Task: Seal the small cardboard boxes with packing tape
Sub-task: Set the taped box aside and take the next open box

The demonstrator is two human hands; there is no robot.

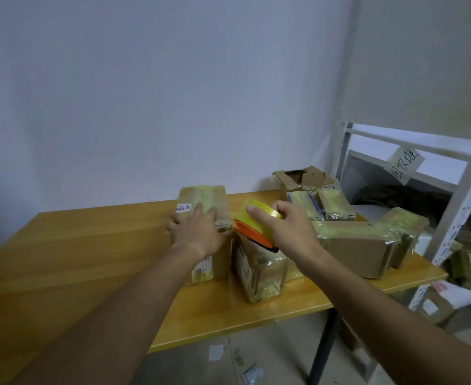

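Observation:
A small cardboard box (pixel 202 200) wrapped in yellowish tape stands on the wooden table (pixel 90 245), a white label on its top. My left hand (pixel 198 229) lies flat on the top of this box with straight fingers. My right hand (pixel 287 226) grips a roll of yellow packing tape (pixel 256 215) on an orange dispenser (pixel 251 233), just right of the box and above a second taped box (pixel 259 270). A short stretch of tape seems to run from the roll to the first box.
Several more taped boxes (pixel 359 245) lie on the table's right side, with an opened carton (pixel 301 179) behind them. A white metal shelf (pixel 450 190) with packages stands at the right. Paper scraps (pixel 216 352) litter the floor below the table edge.

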